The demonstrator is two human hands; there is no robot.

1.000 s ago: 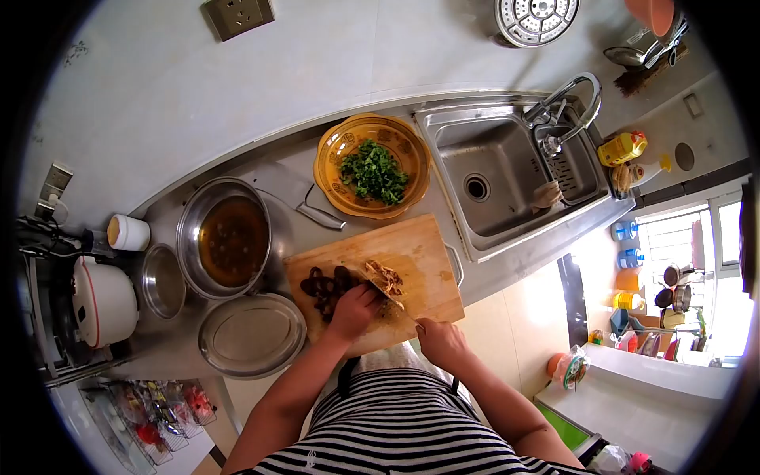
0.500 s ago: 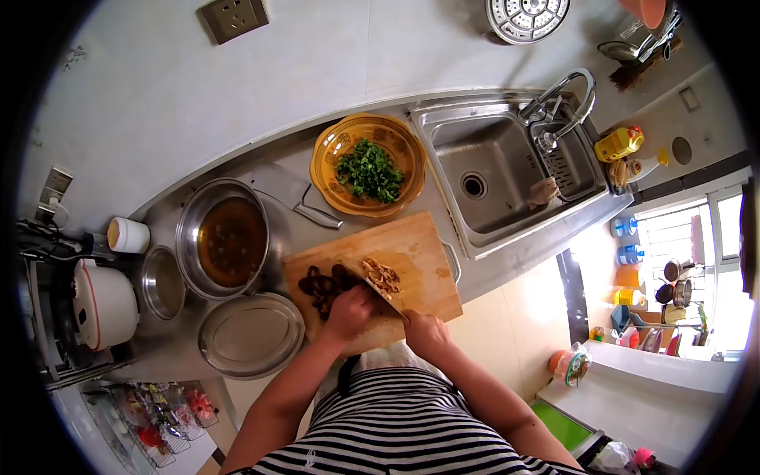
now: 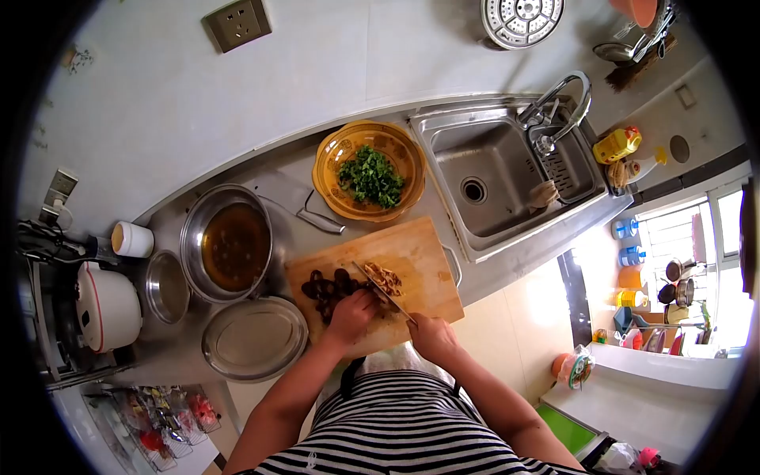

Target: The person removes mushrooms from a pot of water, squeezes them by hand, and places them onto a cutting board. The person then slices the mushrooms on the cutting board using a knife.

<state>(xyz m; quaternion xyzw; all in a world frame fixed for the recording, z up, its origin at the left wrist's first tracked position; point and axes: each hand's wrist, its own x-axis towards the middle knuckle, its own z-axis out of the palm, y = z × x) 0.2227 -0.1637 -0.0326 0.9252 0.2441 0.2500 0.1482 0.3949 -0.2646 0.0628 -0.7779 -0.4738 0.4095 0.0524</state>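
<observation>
On the wooden cutting board (image 3: 431, 273) lie whole dark brown mushrooms (image 3: 321, 289) at left and a small pile of sliced mushroom (image 3: 383, 279) at right. My right hand (image 3: 433, 339) is closed round the handle of a kitchen knife (image 3: 385, 295), whose blade slants up and left between the two piles. With curled fingers, my left hand (image 3: 353, 317) presses a dark mushroom onto the board, close to the blade's left side. The fingertips and most of the mushroom under them are hidden.
Behind the board stands a brown bowl (image 3: 323, 176) of chopped greens (image 3: 371, 176), with a second knife (image 3: 321, 222) beside it. Left are a metal basin (image 3: 190, 237) of brown liquid and an oval metal tray (image 3: 253, 339). A steel sink (image 3: 495, 202) lies to the right.
The view has shifted slightly. The knife remains between whole and sliced mushrooms, and both hands stay almost in place.
</observation>
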